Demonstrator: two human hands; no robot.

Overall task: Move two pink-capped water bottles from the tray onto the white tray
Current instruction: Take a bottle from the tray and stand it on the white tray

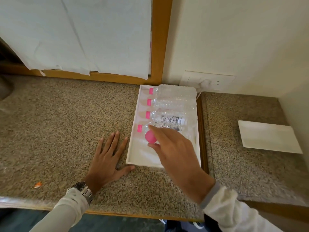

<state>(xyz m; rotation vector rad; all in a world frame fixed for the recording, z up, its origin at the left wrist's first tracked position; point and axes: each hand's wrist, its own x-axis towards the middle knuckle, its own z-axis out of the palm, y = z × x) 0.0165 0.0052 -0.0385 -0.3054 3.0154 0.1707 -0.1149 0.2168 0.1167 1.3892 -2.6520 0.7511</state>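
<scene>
The right hand [173, 148] is gripping a clear plastic pink-capped water bottle [151, 137] over the white rectangular tray [133, 148], fingers clamped just behind its cap. The left hand [107, 158] is lying flat, fingers spread, on the speckled granite surface [66, 123].

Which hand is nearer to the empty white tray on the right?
Right. The right hand is over the tray of bottles, nearer the empty white tray. The left hand lies flat on the counter, farther left.
</scene>
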